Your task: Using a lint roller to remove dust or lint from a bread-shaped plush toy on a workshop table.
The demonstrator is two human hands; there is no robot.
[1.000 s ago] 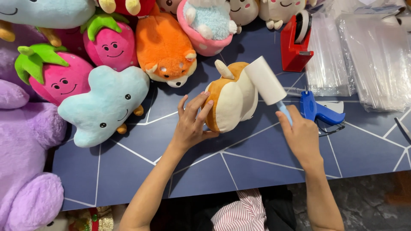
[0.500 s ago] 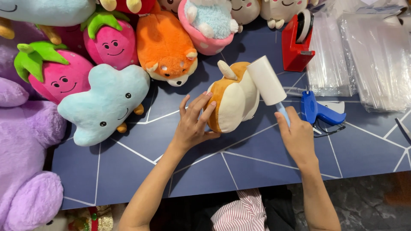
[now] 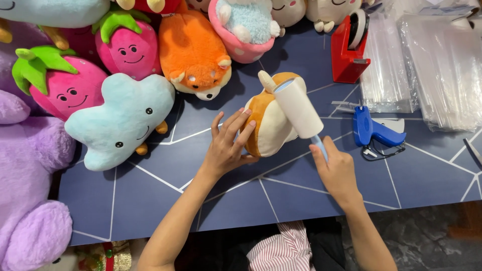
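Lint roller [image 3: 297, 107] now atop plush [image 3: 268, 125]

Toy packing workshop: plush toys [image 3: 191, 55], plastic bags [image 3: 442, 70].
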